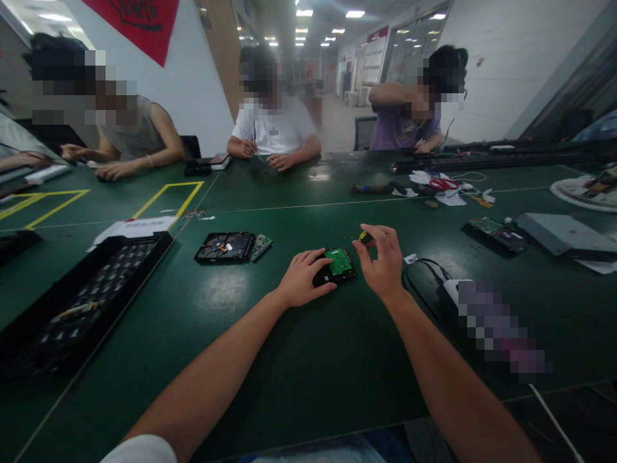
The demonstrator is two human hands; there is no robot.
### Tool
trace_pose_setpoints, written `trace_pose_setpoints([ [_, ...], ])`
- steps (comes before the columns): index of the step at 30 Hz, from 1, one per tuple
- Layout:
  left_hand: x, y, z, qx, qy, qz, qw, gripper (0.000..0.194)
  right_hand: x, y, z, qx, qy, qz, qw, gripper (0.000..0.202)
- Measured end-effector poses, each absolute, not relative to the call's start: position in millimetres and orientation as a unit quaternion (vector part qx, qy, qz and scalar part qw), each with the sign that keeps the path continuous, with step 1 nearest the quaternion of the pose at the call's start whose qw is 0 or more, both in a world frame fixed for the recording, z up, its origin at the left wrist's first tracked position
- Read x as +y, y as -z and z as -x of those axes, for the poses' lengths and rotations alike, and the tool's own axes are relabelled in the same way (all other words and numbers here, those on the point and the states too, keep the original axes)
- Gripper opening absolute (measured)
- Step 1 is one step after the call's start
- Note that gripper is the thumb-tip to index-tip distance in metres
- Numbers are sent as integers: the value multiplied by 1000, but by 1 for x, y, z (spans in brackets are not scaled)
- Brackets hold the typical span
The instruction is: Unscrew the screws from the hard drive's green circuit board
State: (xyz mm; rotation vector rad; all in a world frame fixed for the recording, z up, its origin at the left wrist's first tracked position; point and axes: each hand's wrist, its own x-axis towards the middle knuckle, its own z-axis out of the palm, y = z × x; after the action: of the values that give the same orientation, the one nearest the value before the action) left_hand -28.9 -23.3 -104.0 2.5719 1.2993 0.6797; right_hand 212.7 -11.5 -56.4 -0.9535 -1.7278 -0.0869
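At our near side, the edge of the dark green tabletop (337, 373) runs across the bottom of the view, and its surface stretches between our two forearms up to the flat black rectangular device with a green circuit board (340, 262). Our left hand (303, 280) grips this device, fingers over its top and thumb along its near edge. Just right of it, our right hand (384, 260) pinches a small yellow-and-black handle (366, 238) between thumb and fingertips.

To our left, a long black tray (123, 273) lies aslant; green surface separates its raised wall from our left forearm. To our right, a black cable (424, 302) and a white-edged object (453, 292) lie beside our right forearm, so the room there is narrower. Beyond our left hand sit an open black case (224, 247) and a small green board (261, 247) at its right end. Farther right, a black drive-like unit (496, 235) lies near a grey box (566, 233). Beyond these, a pile of white scraps and cords (446, 186) lies before three seated people.

Our left fingers cover part of the device, and our right fingers hide much of the handle; we cannot make out its tip. Pixelation masks most of the white-edged object, and the frame cuts off the tray's near left end.
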Motion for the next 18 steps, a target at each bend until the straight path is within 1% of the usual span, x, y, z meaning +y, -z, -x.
trace_pose_setpoints([
  [5,-23,104,29,435,-235,-864,96,69,-11,59,-211,-740,7,400,541,53],
  [11,-23,104,30,435,-232,-865,91,69,-12,57,-212,-727,47,414,545,43],
  [16,-24,105,29,437,-236,-863,91,69,-11,59,-210,-741,22,398,540,51],
  [18,-24,105,29,438,-235,-863,90,69,-12,59,-209,-735,24,400,547,51],
])
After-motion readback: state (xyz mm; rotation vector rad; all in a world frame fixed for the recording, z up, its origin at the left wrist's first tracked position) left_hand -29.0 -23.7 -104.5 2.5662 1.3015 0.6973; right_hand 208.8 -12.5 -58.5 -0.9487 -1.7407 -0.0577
